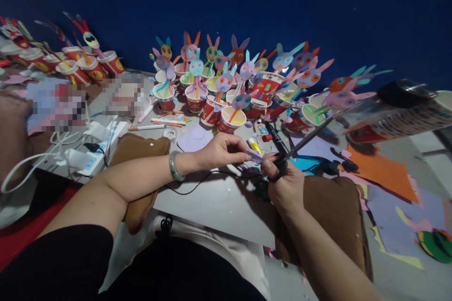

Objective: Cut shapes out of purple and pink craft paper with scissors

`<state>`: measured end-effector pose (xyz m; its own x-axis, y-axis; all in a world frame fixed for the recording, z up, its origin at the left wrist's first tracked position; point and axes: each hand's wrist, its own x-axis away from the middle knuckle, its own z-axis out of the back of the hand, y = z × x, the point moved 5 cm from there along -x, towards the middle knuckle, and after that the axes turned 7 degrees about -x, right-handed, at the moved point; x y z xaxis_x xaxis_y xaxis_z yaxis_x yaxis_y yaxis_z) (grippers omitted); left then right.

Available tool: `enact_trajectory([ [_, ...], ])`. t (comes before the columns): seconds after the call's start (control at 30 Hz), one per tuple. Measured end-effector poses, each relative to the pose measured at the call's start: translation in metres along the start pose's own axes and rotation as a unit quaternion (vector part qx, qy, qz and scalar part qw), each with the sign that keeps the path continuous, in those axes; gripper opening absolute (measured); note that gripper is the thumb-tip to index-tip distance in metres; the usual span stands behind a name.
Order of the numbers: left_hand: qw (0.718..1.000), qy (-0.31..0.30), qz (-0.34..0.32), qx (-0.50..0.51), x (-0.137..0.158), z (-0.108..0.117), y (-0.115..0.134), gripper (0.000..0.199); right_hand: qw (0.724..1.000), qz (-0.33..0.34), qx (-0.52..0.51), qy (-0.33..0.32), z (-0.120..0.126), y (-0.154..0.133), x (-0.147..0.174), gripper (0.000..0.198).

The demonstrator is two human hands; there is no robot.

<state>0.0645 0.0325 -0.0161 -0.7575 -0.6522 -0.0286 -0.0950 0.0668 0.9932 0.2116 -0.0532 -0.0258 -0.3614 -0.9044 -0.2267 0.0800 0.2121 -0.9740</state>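
Observation:
My left hand (226, 151), with a grey-green bangle at the wrist, pinches a small piece of purple paper (254, 156) over the table. Close beside it, my right hand (284, 183) is wrapped round the dark handles of a pair of scissors (305, 138), whose long blades point up and to the right. The thumb of that hand lies at the paper's right end. Just beyond my hands are a yellow glue stick (254, 146) and a black marker (277, 138). A lilac paper sheet (196, 138) lies behind my left wrist.
Red paper cups (231, 120) with colourful paper rabbits stand in a group at the back. More cups (111, 62) stand back left, near another person's arm (14, 136). Brown cushions (328, 216) lie under my forearms. A clear bottle (374, 122), orange paper (383, 171) and scraps are right.

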Motion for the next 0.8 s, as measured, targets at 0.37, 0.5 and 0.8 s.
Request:
enact_trajectory([
  [0.37,0.999,0.021,-0.033,-0.028,0.0018,-0.0017,0.0016,0.028,1.0,-0.017,0.015,-0.016,-0.0047,0.0031,-0.0013,0.018],
  [0.5,0.999,0.008,-0.021,-0.026,0.0018,-0.0036,-0.0016,0.033,1.0,-0.017,0.005,-0.016,-0.0046,0.0029,-0.0009,0.018],
  [0.8,0.999,0.037,-0.022,-0.014,0.0007,-0.001,-0.0013,0.042,1.0,-0.02,0.012,0.008,-0.003,0.0005,-0.0001,0.028],
])
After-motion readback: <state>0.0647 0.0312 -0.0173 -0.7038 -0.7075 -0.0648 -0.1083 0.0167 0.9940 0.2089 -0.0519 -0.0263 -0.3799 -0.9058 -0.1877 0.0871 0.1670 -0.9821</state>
